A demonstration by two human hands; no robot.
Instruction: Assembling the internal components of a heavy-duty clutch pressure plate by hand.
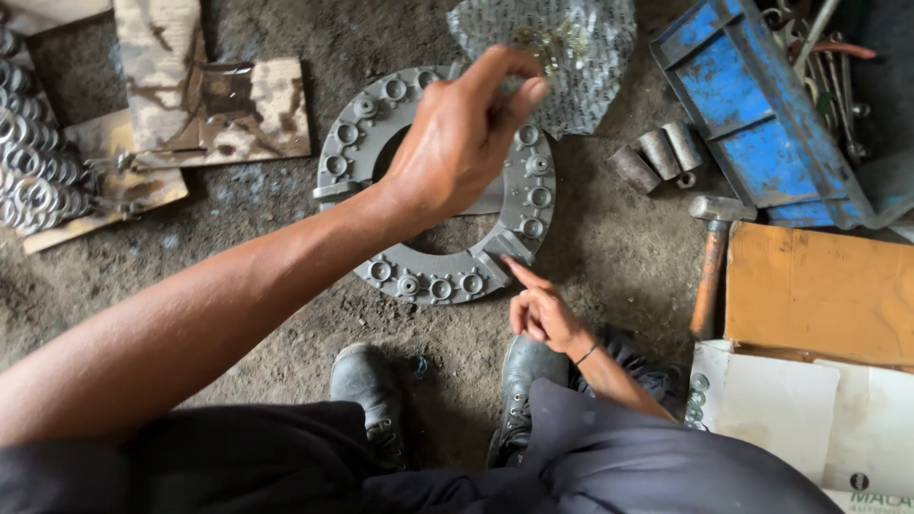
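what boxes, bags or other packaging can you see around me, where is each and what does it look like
Crinkled clear plastic bag: top centre, behind the grey metal ring, small brassy parts inside.
Brown cardboard box: right side, flat rectangular.
White cardboard boxes: lower right, dark print on one corner.

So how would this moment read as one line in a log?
left hand: raised over ring, fingertips pinched | right hand: forefinger on ring's edge | hammer: on floor, untouched | plastic bag: behind ring
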